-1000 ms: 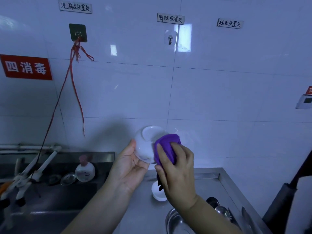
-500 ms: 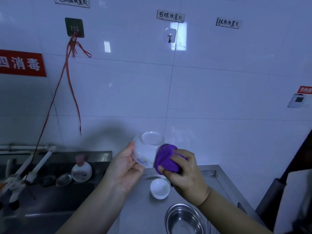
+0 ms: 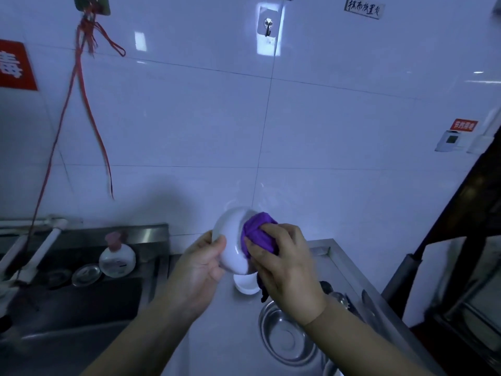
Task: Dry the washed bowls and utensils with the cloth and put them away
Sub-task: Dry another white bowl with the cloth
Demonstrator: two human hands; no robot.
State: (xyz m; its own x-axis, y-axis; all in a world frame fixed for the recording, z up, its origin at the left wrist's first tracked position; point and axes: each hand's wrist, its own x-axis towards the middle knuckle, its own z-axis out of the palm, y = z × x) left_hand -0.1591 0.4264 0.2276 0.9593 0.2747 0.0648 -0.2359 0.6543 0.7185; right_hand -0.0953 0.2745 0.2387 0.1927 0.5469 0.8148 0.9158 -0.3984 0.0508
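The steel counter (image 3: pixel 206 332) is serving as the landmark here, running from the dark sink (image 3: pixel 81 308) on its left to a raised lip on its right. A steel bowl (image 3: pixel 284 340) is sitting on the counter near its front edge, below the person's right wrist, and a small white cup (image 3: pixel 244 286) is standing on the counter just behind that bowl, partly hidden by the hands. Some metal utensils (image 3: pixel 352 302) are lying along the counter's right edge, too blurred to tell apart.

Above the counter, clear of it, the white bowl (image 3: pixel 233 240) is being held tilted on its side. The left hand (image 3: pixel 202 264) is gripping it, thumb curled over the rim and fingers behind. The right hand (image 3: pixel 282 259) is clutching the bunched purple cloth (image 3: pixel 257 234) and pressing it against the bowl's outer wall.

To do this step well, the left hand should probably be turning the bowl a little at a time while the cloth is sweeping round, so no wet patch is missed. The foot ring and the inside likely need their own pass. A wet glazed bowl is slippery, so the thumb hold over the rim should be kept firm, and working low over the counter is limiting the harm of a slip.
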